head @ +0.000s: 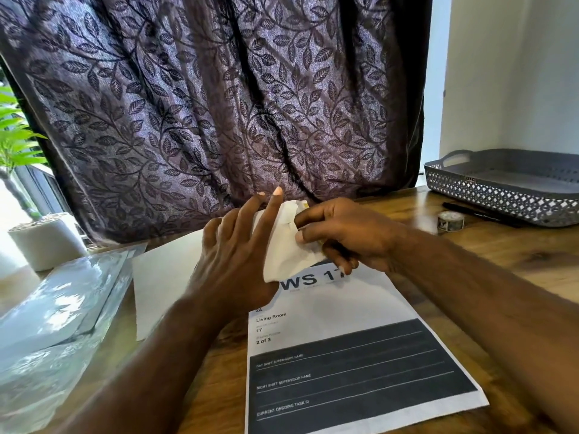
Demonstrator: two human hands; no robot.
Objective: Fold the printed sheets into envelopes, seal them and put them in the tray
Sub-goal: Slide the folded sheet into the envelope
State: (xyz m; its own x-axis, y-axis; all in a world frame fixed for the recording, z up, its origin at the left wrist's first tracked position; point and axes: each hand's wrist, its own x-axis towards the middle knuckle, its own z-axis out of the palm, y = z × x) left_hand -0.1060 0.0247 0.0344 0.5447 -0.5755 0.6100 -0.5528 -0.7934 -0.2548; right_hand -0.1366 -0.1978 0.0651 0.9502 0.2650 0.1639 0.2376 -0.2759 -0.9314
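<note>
The left hand (235,249) is spread nearly flat, its fingers straight and fanned toward 12 o'clock, the forefinger laid along the left edge of the folded sheet (282,249). Its thumb is hidden, so whether it clamps from behind cannot be told. The folded sheet is a small white packet held up off the table between the two hands. Its long axis runs roughly from 6 to 12 o'clock, tipped a little toward 1, and its lower corner rests against the heel of the left hand. The right hand (347,236) comes in from 3 o'clock with its fingers curled, pinching the packet's right edge, so this hand has the real hold. Under both hands, toward 5 o'clock, a printed sheet (351,364) lies flat and unfolded on the wooden table (517,261). Toward 3 o'clock of the hands sit a tape roll (450,220) and, just beyond it, a black pen (482,213). The grey tray (488,191) lies at about 2 o'clock, well apart. The right hand is the nearer one to tape and tray alike, so sealing and dropping off would likely fall to it.
</note>
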